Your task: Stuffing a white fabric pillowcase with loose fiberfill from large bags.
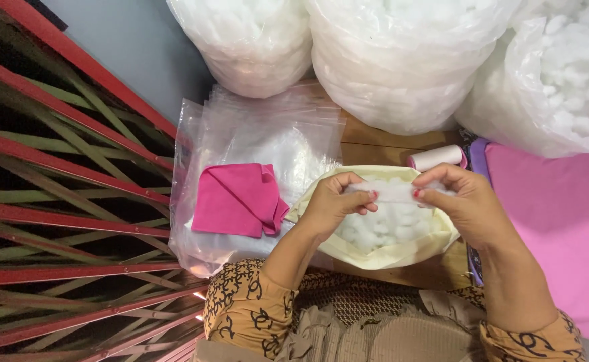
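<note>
Currently pinching a small strip of white cotton (pixel 394 192) between both hands, just above the open cream-coloured bag (pixel 402 253) of cotton balls (pixel 385 224). Left hand (pixel 335 204) with fingers (pixel 368 194) pressed together on the strip's left end; right hand (pixel 465 201) with fingers (pixel 420 192) pinching the right end, so the strip stretched taut between them. Likely to tear or thin out unevenly if pulled apart too hard, since loose fibre gives little resistance. Could also slip from one pinch and drop into the bag, hard to tell apart from the balls below. Bag perched at the wooden desk (pixel 382 144) edge near the lap, soft-walled and slumping: a nudge from a wrist might tip it and spill the contents. Folded pink cloth (pixel 237 200) lying on a stack of clear plastic bags (pixel 268 134) to the left, slick enough to slide if brushed. Roll of white tape with pink core (pixel 435 157) just behind the bag, free to roll. Large sacks of cotton (pixel 402 60) at the back, leaning close.
</note>
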